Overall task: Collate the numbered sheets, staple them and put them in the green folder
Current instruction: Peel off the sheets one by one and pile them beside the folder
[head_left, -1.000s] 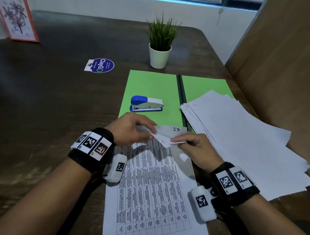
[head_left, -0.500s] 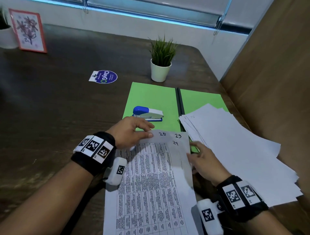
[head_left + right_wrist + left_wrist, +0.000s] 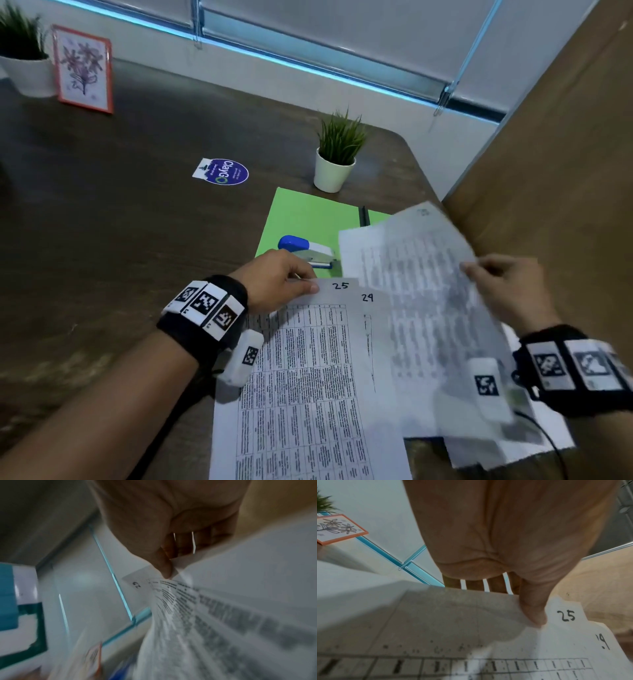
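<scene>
A stack of printed sheets lies in front of me, sheet 25 (image 3: pixel 308 377) on top and sheet 24 (image 3: pixel 371 329) sticking out to its right. My left hand (image 3: pixel 305 284) pinches the stack's top edge, thumb (image 3: pixel 534 612) on sheet 25 and fingers behind the edge. My right hand (image 3: pixel 472 270) pinches a lifted, blurred sheet (image 3: pixel 411 281) in the air; the right wrist view shows it as sheet 23 (image 3: pixel 188 608). The open green folder (image 3: pixel 301 219) lies behind, with the blue and white stapler (image 3: pixel 305 250) on it, partly hidden by my left hand.
A loose pile of white sheets (image 3: pixel 496 448) lies at the right under the lifted sheet. A small potted plant (image 3: pixel 337 154) stands behind the folder, a round blue sticker (image 3: pixel 224 172) to its left. A framed picture (image 3: pixel 84 70) stands far left. A wooden panel (image 3: pixel 548 171) borders the right.
My right hand has taken sheet 23 off the stack and swung it up and to the right, baring 25 and 24. The left hand has stayed at the stack's top edge.
</scene>
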`<state>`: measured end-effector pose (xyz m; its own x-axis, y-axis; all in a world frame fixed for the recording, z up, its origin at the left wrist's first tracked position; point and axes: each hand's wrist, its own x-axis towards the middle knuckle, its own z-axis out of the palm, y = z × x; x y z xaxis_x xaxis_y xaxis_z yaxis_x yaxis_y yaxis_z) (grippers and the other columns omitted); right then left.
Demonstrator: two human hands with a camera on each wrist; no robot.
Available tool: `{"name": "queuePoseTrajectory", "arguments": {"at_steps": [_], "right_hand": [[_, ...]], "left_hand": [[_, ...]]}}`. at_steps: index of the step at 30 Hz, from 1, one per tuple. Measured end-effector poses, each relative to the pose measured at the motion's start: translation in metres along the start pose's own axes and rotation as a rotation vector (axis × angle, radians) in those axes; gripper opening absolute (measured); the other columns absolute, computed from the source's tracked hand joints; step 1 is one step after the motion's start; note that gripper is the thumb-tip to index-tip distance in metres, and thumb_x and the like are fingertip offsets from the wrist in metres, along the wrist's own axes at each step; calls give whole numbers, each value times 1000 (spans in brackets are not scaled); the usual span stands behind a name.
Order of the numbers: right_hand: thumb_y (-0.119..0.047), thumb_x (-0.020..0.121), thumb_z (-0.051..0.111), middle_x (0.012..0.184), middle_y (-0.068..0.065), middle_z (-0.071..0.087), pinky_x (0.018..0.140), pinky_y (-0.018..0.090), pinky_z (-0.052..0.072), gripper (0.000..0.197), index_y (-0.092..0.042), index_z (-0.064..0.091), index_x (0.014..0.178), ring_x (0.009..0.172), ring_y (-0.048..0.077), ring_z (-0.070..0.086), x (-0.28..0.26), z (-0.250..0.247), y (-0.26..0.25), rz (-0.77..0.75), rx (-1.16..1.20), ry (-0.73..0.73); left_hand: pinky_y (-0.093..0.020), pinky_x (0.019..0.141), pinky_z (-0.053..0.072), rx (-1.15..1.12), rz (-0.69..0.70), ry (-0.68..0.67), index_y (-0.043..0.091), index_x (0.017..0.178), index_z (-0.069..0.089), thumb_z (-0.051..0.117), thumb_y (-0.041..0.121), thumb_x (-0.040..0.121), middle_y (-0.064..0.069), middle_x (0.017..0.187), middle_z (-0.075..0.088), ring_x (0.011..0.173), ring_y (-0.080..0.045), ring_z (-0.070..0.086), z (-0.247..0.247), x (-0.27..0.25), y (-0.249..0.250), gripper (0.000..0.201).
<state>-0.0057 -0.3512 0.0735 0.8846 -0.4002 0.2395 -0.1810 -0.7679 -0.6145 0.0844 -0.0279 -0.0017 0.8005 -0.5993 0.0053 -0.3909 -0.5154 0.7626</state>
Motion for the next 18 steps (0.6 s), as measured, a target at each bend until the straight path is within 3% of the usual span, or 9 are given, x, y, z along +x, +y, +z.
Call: {"name": "queuePoseTrajectory", "arguments": {"at_steps": [2,4,7,10,13,16,18], "right_hand": [[-24,88,72,77,11,70,62,23,46,17,-9,74,82,64,13,58,24,-38,-19,-33,7,131],[-33,88,70,73,8,68,54,23,45,19,-19,69,76,55,12,55,42,-67,-36,-132,-106,216],[-43,88,64,57,-3,57,58,31,44,37,-23,54,59,53,23,53,46,-82,-59,-297,-322,224],[-35,92,58,55,4,49,53,33,40,41,-14,45,60,59,36,54,28,-55,-72,-420,-619,114],[-30,94,49,70,12,63,53,30,31,29,-15,51,69,64,36,58,8,-4,-62,-472,-868,-63],[-24,92,46,79,11,64,59,30,32,29,-15,41,65,65,29,49,-6,51,-41,-411,-960,-307],[-27,91,47,85,9,63,65,29,37,25,-15,43,69,73,29,54,-8,79,-23,-315,-969,-435]], "left_hand": [[-20,63,42,6,5,3,38,72,67,67,34,94,19,70,63,65,6,56,0,-1,2,23],[-20,63,39,14,3,3,39,70,66,67,34,94,20,69,62,64,6,55,-1,0,2,24],[-24,67,43,-2,-7,0,40,71,67,67,35,93,18,74,65,71,-1,58,-2,1,1,22],[-29,75,52,-18,-24,-7,35,79,73,68,36,93,14,83,70,80,-7,64,-1,0,1,14],[-35,82,56,-24,-33,-13,28,87,77,68,37,92,9,88,72,85,-11,67,1,-1,1,13],[-35,82,56,-22,-36,-13,27,87,77,69,37,92,8,88,72,86,-12,66,1,-1,1,14],[-32,79,54,-24,-33,-10,28,83,76,69,37,92,10,85,71,83,-10,65,2,-2,2,14]]}}
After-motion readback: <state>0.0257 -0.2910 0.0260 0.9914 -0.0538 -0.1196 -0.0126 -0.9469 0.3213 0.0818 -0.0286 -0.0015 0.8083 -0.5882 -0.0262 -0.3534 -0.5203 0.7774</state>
